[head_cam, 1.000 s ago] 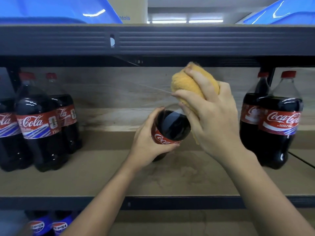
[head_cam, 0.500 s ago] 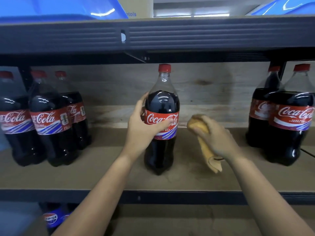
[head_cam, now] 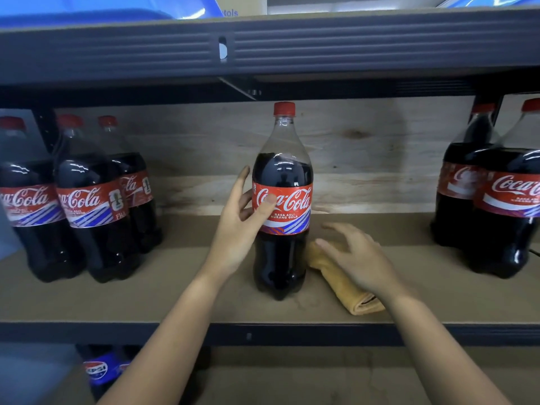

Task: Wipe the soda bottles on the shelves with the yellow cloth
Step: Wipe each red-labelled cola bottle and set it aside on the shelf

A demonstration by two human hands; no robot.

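I see a brown shelf board (head_cam: 175, 299) carrying upright Coca-Cola bottles (head_cam: 282, 229) and a folded yellow cloth (head_cam: 347, 290).

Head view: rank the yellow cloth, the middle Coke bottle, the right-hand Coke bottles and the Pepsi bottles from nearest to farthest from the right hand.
1. Yellow cloth, on the shelf under the right hand.
2. Middle Coke bottle, just left.
3. Right-hand Coke bottles, far right.
4. Pepsi bottles, lower shelf, far left.

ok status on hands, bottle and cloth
Left hand grips middle bottle, upright on shelf. Right hand open over cloth. Nothing blocking.
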